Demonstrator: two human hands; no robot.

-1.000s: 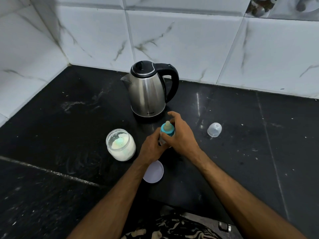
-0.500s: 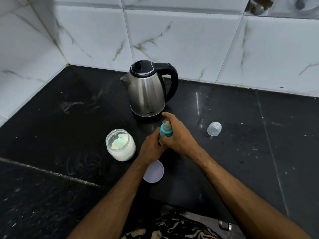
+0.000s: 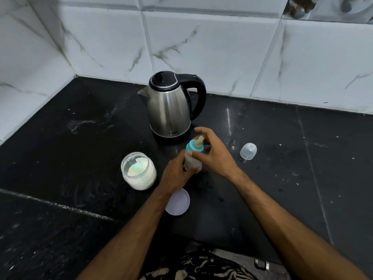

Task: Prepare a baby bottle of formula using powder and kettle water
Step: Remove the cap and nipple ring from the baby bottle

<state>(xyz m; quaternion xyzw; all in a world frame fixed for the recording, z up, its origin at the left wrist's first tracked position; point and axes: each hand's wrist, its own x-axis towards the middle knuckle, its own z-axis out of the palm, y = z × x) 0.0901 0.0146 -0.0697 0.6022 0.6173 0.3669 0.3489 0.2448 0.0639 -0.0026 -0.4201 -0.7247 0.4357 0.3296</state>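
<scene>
L to R: open glass jar of white powder (image 3: 138, 171) w/ pale green scoop inside; lilac round lid (image 3: 178, 203) on black stone counter (image 3: 60, 138); left hand (image 3: 177, 171) wrapped round small cloudy baby bottle (image 3: 193, 159), tilted, in front of steel kettle (image 3: 170, 109); right hand (image 3: 215, 153), fingers curled at teal collar; clear dome cap (image 3: 248, 151) lying apart. Risk: loose collar → leak/spill, judged. Bottle contents, base contact w/ counter: obscured.

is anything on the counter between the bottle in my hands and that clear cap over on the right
Nothing visible. The baby bottle is held in both hands; bare countertop lies between the right hand and the clear cap.
</scene>
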